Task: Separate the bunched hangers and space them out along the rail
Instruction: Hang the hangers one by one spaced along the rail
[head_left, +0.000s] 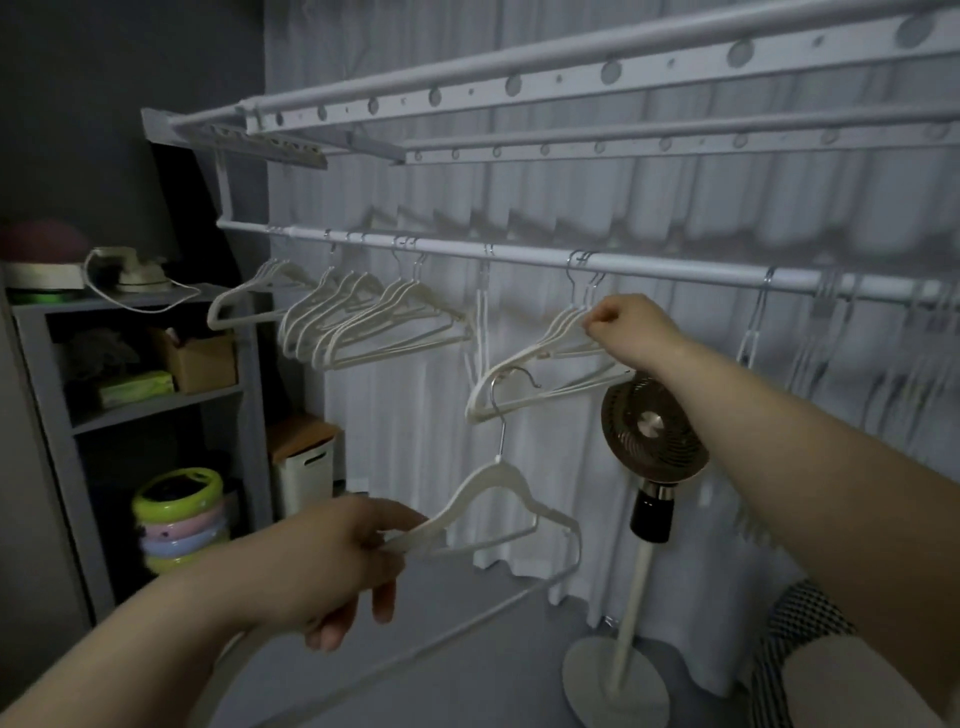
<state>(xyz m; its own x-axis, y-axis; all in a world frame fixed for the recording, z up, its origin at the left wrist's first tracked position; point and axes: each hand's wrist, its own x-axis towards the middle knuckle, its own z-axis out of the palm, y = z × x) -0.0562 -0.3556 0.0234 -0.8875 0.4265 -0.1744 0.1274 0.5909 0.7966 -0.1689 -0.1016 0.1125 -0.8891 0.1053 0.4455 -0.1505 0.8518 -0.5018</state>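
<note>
A white rail (519, 254) runs across the room in front of a curtain. Several cream hangers (358, 317) hang in bunches on its left part, and more hangers (831, 332) hang blurred at the right. My right hand (623, 325) is closed on the neck of a small bunch of hangers (540, 358) that hangs tilted from the middle of the rail. My left hand (343, 556) grips one loose cream hanger (493, 514) by its left shoulder, well below the rail. Its metal hook (501, 395) points up in front of the bunch.
A grey shelf unit (156, 405) with boxes, tubs and an iron stands at the left. A pedestal fan (649, 431) stands on the floor right below my right forearm. Higher rack bars (571, 73) run overhead. A white bin (306, 467) sits by the shelf.
</note>
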